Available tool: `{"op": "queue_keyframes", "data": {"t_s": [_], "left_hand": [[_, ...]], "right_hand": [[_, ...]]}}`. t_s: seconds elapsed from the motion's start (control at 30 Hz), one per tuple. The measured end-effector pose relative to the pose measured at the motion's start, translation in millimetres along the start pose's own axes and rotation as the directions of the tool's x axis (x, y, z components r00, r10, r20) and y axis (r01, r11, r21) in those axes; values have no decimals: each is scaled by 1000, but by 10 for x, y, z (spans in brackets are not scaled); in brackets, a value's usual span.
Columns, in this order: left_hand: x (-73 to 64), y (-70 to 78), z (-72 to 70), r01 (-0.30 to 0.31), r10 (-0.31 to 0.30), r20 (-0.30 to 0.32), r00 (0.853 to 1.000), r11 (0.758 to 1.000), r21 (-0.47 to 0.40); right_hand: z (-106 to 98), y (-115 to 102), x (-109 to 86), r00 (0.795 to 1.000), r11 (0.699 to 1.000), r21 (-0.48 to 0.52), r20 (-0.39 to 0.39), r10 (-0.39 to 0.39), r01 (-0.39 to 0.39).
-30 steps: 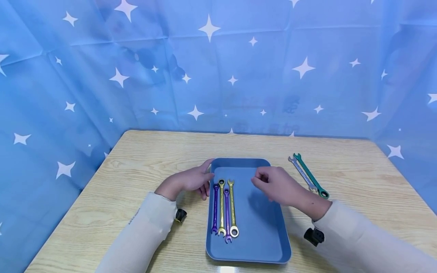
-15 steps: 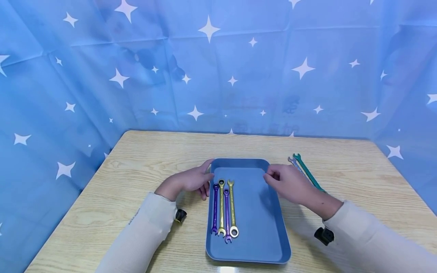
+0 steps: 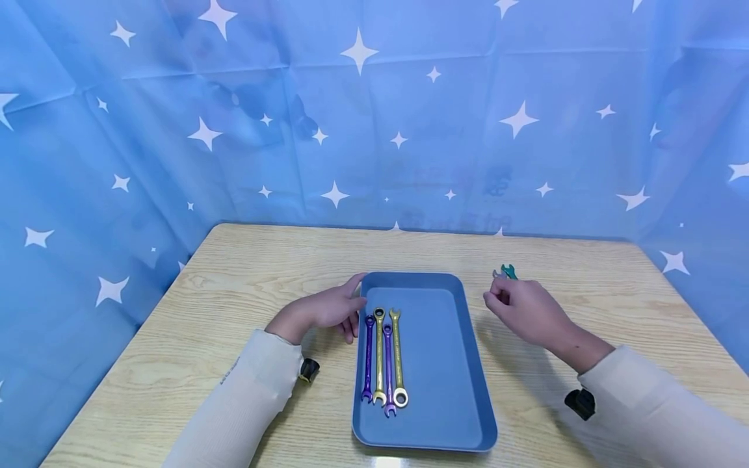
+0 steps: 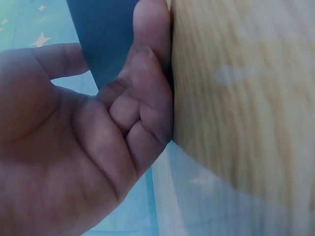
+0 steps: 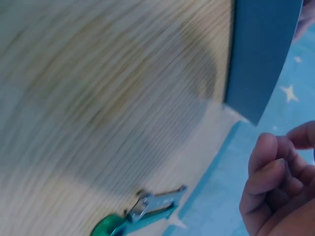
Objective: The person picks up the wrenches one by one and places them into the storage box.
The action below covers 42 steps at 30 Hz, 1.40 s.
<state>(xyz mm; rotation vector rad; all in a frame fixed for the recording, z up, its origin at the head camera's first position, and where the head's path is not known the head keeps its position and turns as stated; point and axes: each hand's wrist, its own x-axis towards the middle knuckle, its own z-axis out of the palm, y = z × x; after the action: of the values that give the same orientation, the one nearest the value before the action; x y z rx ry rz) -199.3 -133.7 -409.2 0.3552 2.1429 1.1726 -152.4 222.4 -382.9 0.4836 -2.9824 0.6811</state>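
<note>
My left hand (image 3: 328, 311) grips the left wall of a blue-grey tray (image 3: 425, 441), thumb at the rim and fingers along the outside, low by the table. Inside the tray, on its left half, two purple combination wrenches (image 3: 368, 357) and two gold combination wrenches (image 3: 398, 357) lie side by side, lengthwise. Right of the tray, my right hand (image 3: 529, 315) hovers over the table, its fingers loosely curled around nothing. Partly hidden behind it in the head view are a green wrench (image 5: 106, 225) and a silver wrench (image 5: 160, 200), lying close together on the wood.
The wood-grain table (image 3: 281, 260) carries the tray near its front edge. A blue curtain with white stars (image 3: 374, 130) hangs behind and along both sides. Dark wrist cameras (image 3: 580, 404) are strapped under the sleeves.
My right hand has moved from over the tray to the right, past its rim, and now covers most of the green and silver wrenches. The left hand and tray stay nearly still.
</note>
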Motion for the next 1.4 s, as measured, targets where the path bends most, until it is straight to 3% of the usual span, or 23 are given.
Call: {"op": "queue_keyframes", "data": {"t_s": [0.27,0.87,1.13,1.4], "left_hand": [[7,-3,-5,2,-2,5,1000,1000,-10],[19,-18,-1,-9,9,1,1000,1000,-7],[19,-18,1,3,-3,-1,1000,1000,-3],[20,-11,-7,14,-14,0,1000,1000,-8]], "right_hand": [[-61,169,8,1000,997,-74,7,21,-20],[-121,570,52,975,961,-249,153,160,-118],[-91,665,102,956,962,-228,217,200,-149],[-55,682,147,956,962,-234,219,194,-141]]}}
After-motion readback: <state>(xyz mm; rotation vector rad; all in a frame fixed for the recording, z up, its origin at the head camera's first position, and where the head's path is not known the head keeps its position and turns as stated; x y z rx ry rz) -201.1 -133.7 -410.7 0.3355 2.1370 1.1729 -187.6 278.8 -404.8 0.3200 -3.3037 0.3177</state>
